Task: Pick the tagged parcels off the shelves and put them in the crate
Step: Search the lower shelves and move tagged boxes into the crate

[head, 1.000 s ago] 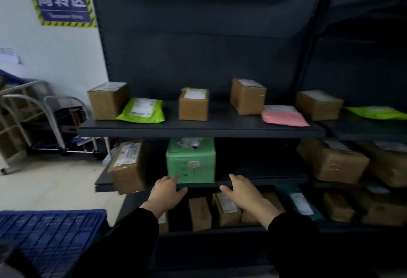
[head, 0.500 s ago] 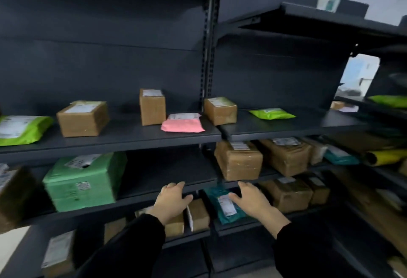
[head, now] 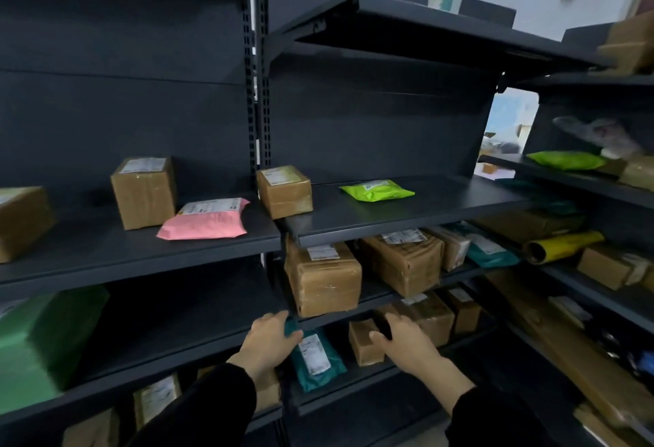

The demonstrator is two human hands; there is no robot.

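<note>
Matt metal shelves (head: 407, 215), cardboard boxes (head: 323, 278)

Two shelving bays stand side by side, split by an upright post (head: 260, 93). On the left bay's upper shelf (head: 141, 252), a box (head: 144, 192) stands behind and left of a mailer (head: 203, 219). Just right of the post, on the right bay's shelf (head: 407, 213), sits another box (head: 285, 192), with a flat pouch (head: 377, 191) farther right. One shelf down, two large boxes (head: 323, 280) (head: 403, 262) lie side by side. Below them lies a pouch (head: 315, 358), with the left hand (head: 270, 344) at its left and the right hand (head: 403, 344) at its right.

Dim, shadowed scene; edges blurred and warped.
</note>
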